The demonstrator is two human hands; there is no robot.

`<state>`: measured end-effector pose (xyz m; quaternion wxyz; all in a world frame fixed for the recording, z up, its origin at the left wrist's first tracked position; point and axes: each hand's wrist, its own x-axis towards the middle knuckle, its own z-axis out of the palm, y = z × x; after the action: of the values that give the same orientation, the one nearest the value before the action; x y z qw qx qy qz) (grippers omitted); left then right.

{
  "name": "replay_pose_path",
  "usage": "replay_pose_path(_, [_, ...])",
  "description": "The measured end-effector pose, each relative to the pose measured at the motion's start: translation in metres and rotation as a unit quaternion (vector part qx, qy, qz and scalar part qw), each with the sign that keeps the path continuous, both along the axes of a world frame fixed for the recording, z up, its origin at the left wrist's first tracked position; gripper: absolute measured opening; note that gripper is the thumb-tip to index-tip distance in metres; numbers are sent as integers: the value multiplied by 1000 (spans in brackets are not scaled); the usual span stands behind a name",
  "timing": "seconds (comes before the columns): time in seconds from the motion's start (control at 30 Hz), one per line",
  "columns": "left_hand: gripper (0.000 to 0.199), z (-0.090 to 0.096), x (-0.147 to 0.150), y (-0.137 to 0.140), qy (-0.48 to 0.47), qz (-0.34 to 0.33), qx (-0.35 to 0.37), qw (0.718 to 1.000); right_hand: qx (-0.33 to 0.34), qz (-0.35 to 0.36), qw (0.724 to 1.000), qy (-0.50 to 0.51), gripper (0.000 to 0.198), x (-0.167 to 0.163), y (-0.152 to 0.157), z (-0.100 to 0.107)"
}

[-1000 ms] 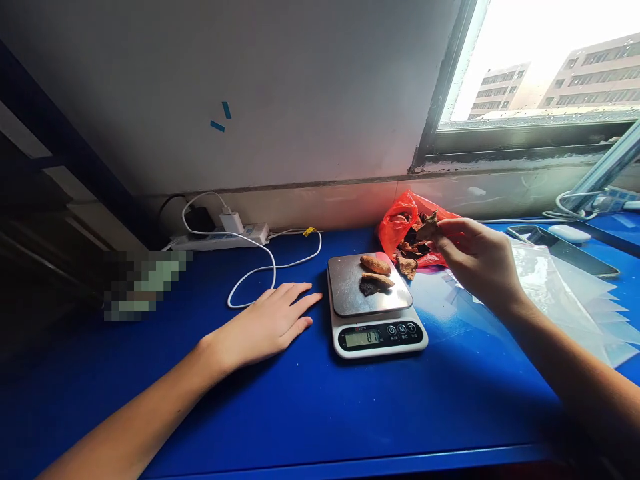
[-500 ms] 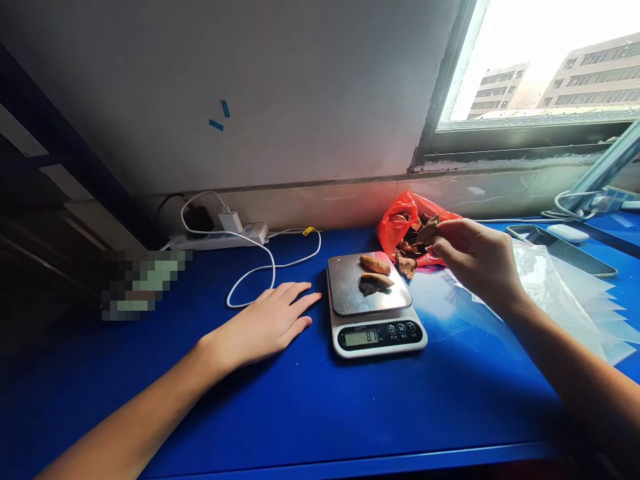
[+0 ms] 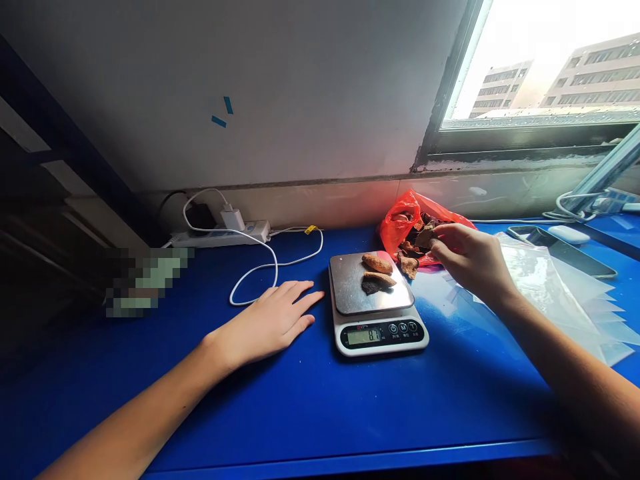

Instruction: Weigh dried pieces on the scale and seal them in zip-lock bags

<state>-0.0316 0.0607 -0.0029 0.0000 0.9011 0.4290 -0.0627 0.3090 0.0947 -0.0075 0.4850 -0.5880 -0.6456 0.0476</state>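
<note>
1. Just at the mouth of a red bag (image 3: 393,235), the right hand (image 3: 473,260) pinches a dark piece (image 3: 425,237), its grip drawn together between thumb and fingers.
2. The piece sits at the very tips of that grip; whether it touches the others in the bag cannot be told.
3. One curled piece (image 3: 408,267) lies at the bag's lip, left of the grip and just beside the scale (image 3: 346,293).
4. Left and nearer, the scale bears brown pieces (image 3: 378,264) toward its plate's right side, digits on its display.
5. The left hand (image 3: 273,320) rests on the blue worktop (image 3: 300,413), palm down, fingers spread, holding nothing, between a white cable (image 3: 276,263) and the scale.
6. Clear sleeves (image 3: 543,287) lie beside the right forearm.
</note>
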Motion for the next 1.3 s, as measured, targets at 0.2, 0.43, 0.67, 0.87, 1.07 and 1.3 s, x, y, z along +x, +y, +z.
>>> replay_pose_path(0.2, [45,1,2,-1,2,-4,3,1000,-12,-4,1000,-7,30,2,2,-2])
replay_pose_path(0.43, [44,-1,0,1,-15,-12,5,1000,-10,-3,1000,-6,32,0,1,1])
replay_pose_path(0.67, [44,-3,-1,3,-29,-15,6,999,-20,-2,1000,-3,34,5,0,1])
replay_pose_path(0.87, [44,-2,-1,3,-35,-11,4,999,-19,-21,998,-49,29,3,7,-5])
replay_pose_path(1.07, [44,-3,-1,3,-33,-4,-2,999,-33,-13,999,-42,52,0,16,-16])
replay_pose_path(1.3, [45,3,2,-2,-8,3,-12,1000,-78,89,970,-212,44,-3,11,-28])
